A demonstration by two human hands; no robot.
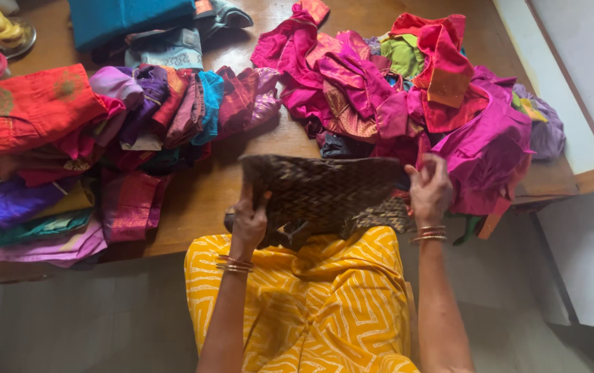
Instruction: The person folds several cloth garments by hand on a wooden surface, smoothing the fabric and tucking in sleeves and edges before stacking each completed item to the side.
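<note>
Both hands hold one dark patterned cloth at the table's near edge, over the lap. Left hand clamped on cloth's left end; right hand clamped on its upper right corner. Cloth stretched between them, lower part hanging folded. Loose pink heap toward the far right corner. Folded pile along the left edge.

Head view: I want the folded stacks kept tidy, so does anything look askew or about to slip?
Yes. The loose pink and red heap at the right is unfolded and spills past the wooden table edge. The left hand and right hand hold a dark patterned garment. The folded stacks overlap but sit steadily.
</note>
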